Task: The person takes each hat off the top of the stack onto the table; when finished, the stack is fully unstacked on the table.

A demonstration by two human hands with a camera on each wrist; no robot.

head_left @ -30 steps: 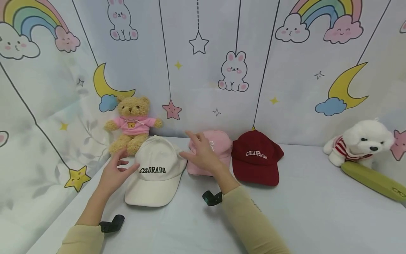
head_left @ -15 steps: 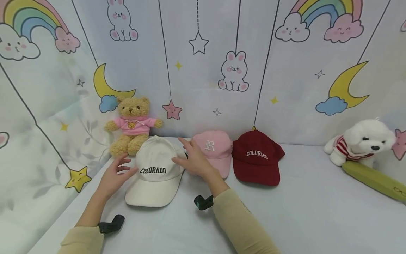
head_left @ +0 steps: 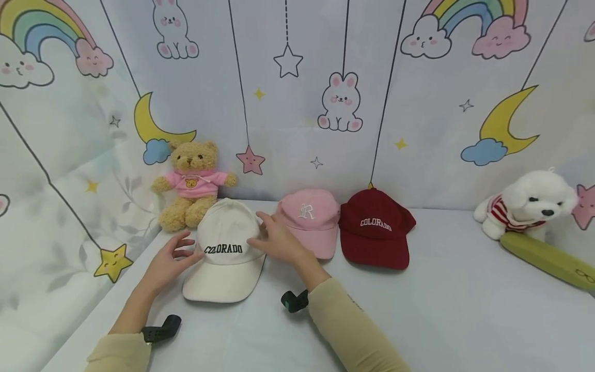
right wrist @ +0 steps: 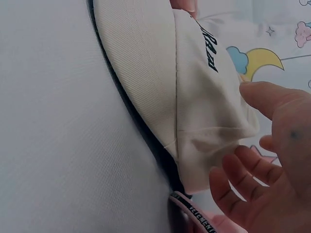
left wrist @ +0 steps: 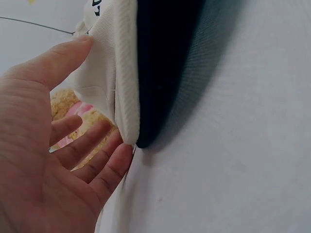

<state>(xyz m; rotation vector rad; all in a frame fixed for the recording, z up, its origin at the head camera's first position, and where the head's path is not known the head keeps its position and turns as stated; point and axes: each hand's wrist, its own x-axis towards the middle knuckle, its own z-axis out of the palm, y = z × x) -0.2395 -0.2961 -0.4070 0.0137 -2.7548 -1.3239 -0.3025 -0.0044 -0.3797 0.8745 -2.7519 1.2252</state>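
A cream baseball cap (head_left: 228, 279) with black COLORADO lettering sits on the white table, brim towards me. My left hand (head_left: 167, 264) is at its left side, fingers spread and loosely bent. In the left wrist view the thumb (left wrist: 73, 51) lies close to the crown and the little finger reaches the brim's edge. My right hand (head_left: 281, 242) is at the cap's right side, thumb over the crown and fingers behind. The right wrist view shows its fingers (right wrist: 235, 179) bent loosely beside the crown; contact is hard to tell. Neither hand grips the cap.
Right of the cream cap stand a pink cap (head_left: 309, 222) and a dark red cap (head_left: 375, 232), side by side. A teddy bear (head_left: 191, 186) in pink sits behind it. Far right are a white plush dog (head_left: 534, 201) and a long green object (head_left: 548, 261).
My right hand has moved left, from in front of the pink cap to the cream cap's right side. The left hand has shifted only slightly; the caps stay in place.
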